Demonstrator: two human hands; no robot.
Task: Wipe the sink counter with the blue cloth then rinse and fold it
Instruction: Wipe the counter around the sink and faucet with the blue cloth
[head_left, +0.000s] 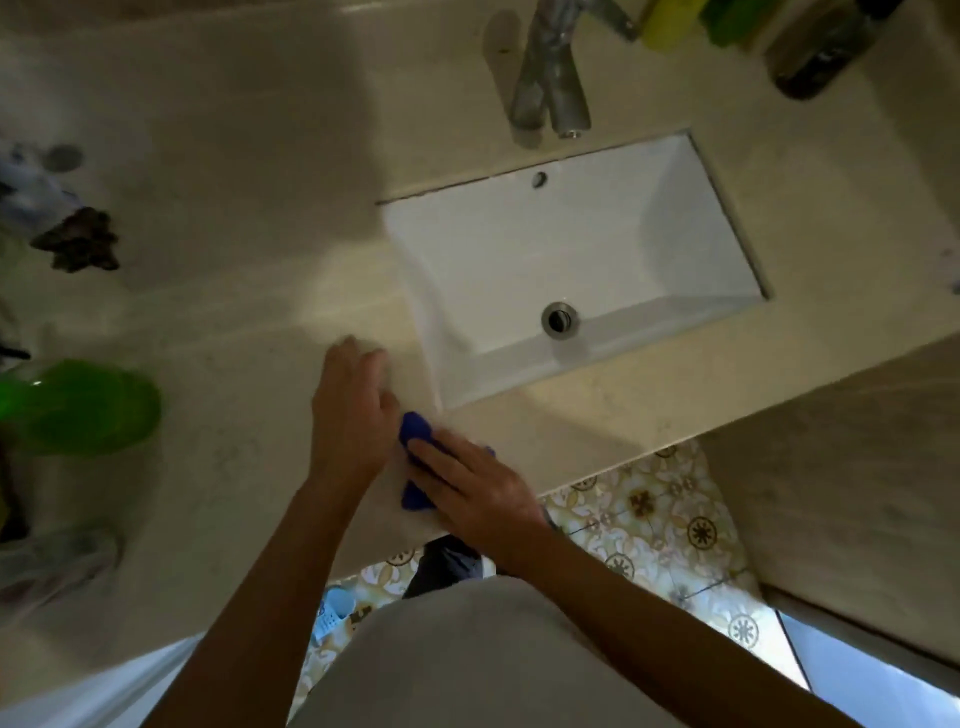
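**Both hands down on the near edge of the sink counter**

The right hand (470, 486) lies flat on the blue cloth (415, 462), fingers straight and together, pressing it onto the counter (249, 291); the cloth is bunched beneath the palm, with only its left side showing past the fingertips and the thumb; it sits on the near strip of the counter, just beside the near-left corner of the sink (613, 332), close to the counter's front edge. The left hand (353, 415) rests on the counter just left of the cloth, fingers straight and pointing away, nothing in its grasp; whether its thumb side touches the cloth I cannot tell, since the two meet in shadow.

Outward from there: the sink is a white rectangular basin set under the stone top, with a round metal drain (559, 318) in its floor and an overflow hole in its far wall; a metal faucet (550, 88) stands behind it on the far side; beyond that, at the far right, stand a yellow bottle (665, 26), a green bottle (732, 21) and a dark bottle (821, 57), all blurred. On the left of the counter sits a green bowl (88, 408); farther off lies a dark starfish-shaped piece (78, 239). Below the counter's edge, patterned floor tiles (654, 514) show.
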